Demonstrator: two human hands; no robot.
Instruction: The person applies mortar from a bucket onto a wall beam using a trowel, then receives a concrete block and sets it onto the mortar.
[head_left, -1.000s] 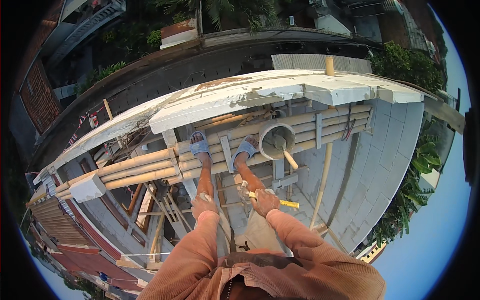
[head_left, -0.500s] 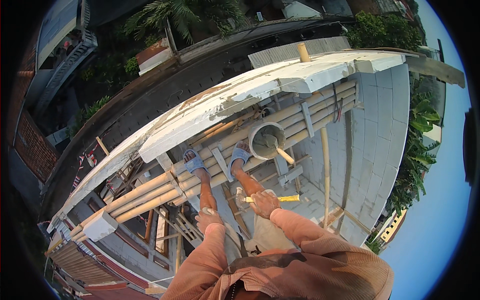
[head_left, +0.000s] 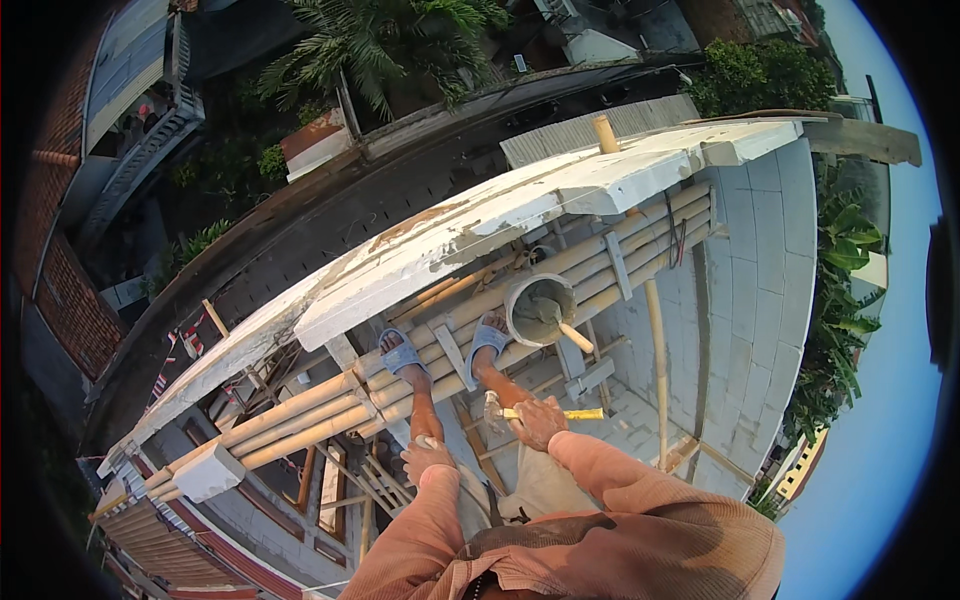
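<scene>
Below me my sandaled feet [head_left: 399,355] stand on bamboo poles [head_left: 300,420]. My left hand [head_left: 428,456] is closed on the pale cloth of my trouser leg near the knee. My right hand [head_left: 540,424] grips a hammer [head_left: 582,414] with a yellow handle, held crosswise by my right knee, its head pointing left. Just beyond my right foot a bucket [head_left: 521,292] holds grey mortar [head_left: 543,310] and a tool [head_left: 575,336] with a wooden handle.
A white concrete ledge [head_left: 470,225] runs past my toes, with a drop beyond to a dark strip [head_left: 250,260] and greenery. A block wall [head_left: 760,280] is at the right. A white block [head_left: 208,472] sits on the poles at left. Gaps between timbers show a lower level.
The view has rotated, so the ledge and poles now slope up more steeply to the right. My right hand still holds the hammer and my left stays at the trouser leg.
</scene>
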